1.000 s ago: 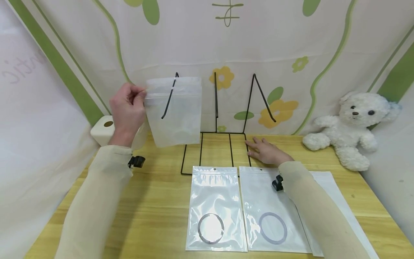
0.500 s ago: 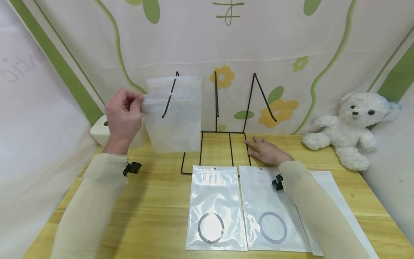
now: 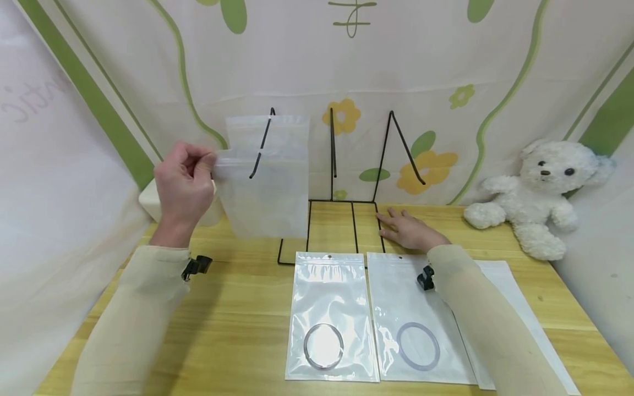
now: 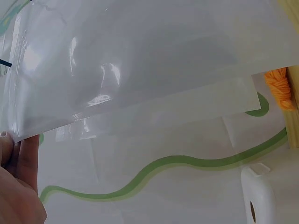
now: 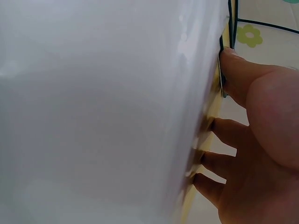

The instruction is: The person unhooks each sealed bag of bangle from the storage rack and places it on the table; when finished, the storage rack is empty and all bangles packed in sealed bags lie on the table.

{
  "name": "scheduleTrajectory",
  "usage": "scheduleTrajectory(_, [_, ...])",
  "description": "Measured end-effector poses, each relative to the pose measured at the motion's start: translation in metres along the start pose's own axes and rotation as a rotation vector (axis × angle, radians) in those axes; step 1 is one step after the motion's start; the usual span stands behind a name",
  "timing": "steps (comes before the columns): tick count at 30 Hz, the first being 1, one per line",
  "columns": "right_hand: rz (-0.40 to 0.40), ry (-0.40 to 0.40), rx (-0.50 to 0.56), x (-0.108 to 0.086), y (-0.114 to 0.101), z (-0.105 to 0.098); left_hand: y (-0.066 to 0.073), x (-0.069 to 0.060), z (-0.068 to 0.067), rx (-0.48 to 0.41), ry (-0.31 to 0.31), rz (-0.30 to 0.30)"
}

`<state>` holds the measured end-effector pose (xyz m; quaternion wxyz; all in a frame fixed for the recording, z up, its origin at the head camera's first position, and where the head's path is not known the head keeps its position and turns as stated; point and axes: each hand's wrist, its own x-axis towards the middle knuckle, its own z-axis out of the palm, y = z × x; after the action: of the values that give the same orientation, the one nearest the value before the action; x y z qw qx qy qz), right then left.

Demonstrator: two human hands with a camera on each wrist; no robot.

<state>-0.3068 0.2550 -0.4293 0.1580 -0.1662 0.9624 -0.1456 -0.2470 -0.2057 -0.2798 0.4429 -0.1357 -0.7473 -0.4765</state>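
A black wire rack [image 3: 354,228] stands on the pale wooden tabletop [image 3: 238,330]. Along its left prong, the left hand [image 3: 183,192] has its grip pinching the edge of a translucent plastic zip bag [image 3: 267,203], threaded before a similar bag [image 3: 292,132]. The right hand [image 3: 412,232], grip spread wide, touches the rack's right base edge.

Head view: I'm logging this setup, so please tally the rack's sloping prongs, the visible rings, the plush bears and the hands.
Prongs: 3 (left prong, middle prong, right prong)
Rings: 2 (dark ring, pale purple ring)
Plush bear: 1
Hands: 2 (left hand, right hand)
Total: 8
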Motion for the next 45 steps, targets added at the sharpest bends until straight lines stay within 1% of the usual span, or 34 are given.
scheduleTrajectory(8, [0.006, -0.001, 0.005, -0.002, -0.002, 0.001, 0.007, -0.007, -0.008, 0.001, -0.006, -0.017])
scheduleTrajectory(11, [0.005, -0.001, 0.0, -0.001, -0.002, 0.001, 0.009, -0.01, -0.011, -0.001, -0.006, -0.012])
scheduleTrajectory(18, [-0.006, 0.001, 0.003, -0.002, -0.001, 0.0, 0.01, -0.015, -0.019, -0.018, -0.047, 0.066])
scheduleTrajectory(23, [-0.005, -0.005, 0.013, -0.001, 0.002, 0.001, 0.016, -0.018, -0.021, -0.03, -0.031, 0.041])
scheduleTrajectory(32, [-0.006, 0.001, 0.005, 0.0, 0.001, 0.003, 0.024, -0.024, -0.027, -0.048, -0.036, 0.012])
scheduleTrajectory(36, [-0.013, 0.01, 0.001, -0.001, 0.0, 0.002, 0.027, -0.026, -0.03, -0.046, -0.058, 0.034])
scheduleTrajectory(41, [-0.013, 0.014, 0.001, -0.002, -0.001, 0.001, 0.03, -0.027, -0.034, -0.049, -0.068, 0.042])
scheduleTrajectory(45, [-0.008, 0.012, 0.005, -0.002, -0.001, 0.0, 0.032, -0.028, -0.037, -0.03, -0.082, 0.05])
